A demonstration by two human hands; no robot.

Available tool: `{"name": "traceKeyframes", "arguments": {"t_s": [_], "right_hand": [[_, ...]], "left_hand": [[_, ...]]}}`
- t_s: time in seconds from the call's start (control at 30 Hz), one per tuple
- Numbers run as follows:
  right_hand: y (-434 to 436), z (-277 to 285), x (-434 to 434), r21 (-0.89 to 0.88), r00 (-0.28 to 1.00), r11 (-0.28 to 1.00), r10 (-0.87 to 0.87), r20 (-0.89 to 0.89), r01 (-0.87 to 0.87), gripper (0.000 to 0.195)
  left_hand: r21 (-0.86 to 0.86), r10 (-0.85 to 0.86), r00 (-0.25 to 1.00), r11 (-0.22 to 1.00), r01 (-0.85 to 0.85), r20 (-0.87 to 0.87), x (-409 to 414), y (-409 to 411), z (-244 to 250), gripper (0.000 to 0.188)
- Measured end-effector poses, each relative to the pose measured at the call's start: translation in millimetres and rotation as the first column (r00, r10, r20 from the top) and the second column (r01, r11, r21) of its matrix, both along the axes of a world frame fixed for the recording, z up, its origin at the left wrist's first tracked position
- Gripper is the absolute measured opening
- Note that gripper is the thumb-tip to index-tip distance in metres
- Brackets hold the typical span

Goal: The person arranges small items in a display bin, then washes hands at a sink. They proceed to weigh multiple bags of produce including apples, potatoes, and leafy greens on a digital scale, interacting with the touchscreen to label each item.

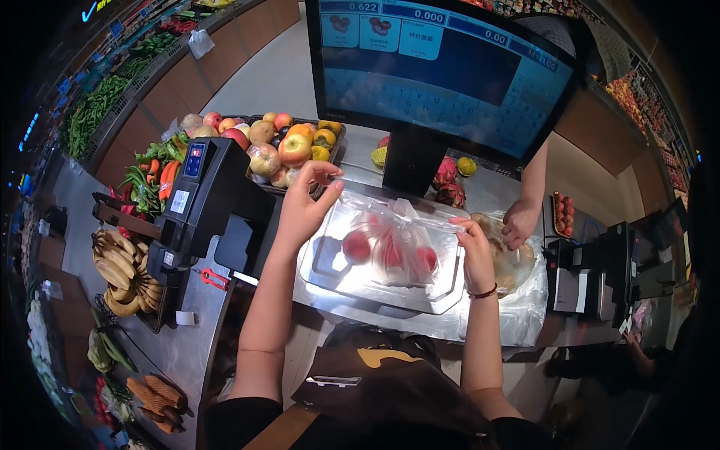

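Note:
A clear plastic bag (396, 247) of round red produce lies on the metal weighing tray (315, 275) in front of me, its neck gathered at the top. My right hand (477, 253), with a cord at the wrist, pinches the stretched end of the bag's neck. My left hand (309, 197) is raised over the tray's left corner, thumb and fingers curved; whether a thin strip of plastic is between them I cannot tell. Above the tray stands a touch screen (439, 73) showing produce pictures and figures. A black label printer (208, 185) is on the left.
Another person's hand (520, 222) touches a plastic bag of brownish produce (512, 264) right of the tray. Beyond the printer sits a basket of mixed fruit (295, 146); dragon fruit (447, 171) lies behind the screen's stand. Bananas (121, 270) and red-handled clippers (215, 279) are on the left counter.

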State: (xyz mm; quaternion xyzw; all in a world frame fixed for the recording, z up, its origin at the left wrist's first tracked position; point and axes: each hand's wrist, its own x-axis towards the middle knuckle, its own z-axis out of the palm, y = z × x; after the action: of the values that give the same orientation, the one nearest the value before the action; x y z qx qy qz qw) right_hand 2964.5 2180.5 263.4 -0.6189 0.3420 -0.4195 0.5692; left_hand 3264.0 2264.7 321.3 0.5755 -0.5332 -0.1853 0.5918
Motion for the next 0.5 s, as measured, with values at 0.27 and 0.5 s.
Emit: {"name": "traceKeyframes", "arguments": {"t_s": [0.27,0.5], "right_hand": [[45,-47,-105,0.098,0.946,0.958,-0.244,-0.212,0.269,0.020],[90,-95,-142,0.269,0.831,0.830,-0.349,-0.434,0.489,0.017]], "left_hand": [[-0.455,0.506,0.643,0.851,-0.263,0.574,14,-85,94,0.034],[-0.626,0.604,0.619,0.748,-0.222,0.502,8,-89,101,0.029]]}}
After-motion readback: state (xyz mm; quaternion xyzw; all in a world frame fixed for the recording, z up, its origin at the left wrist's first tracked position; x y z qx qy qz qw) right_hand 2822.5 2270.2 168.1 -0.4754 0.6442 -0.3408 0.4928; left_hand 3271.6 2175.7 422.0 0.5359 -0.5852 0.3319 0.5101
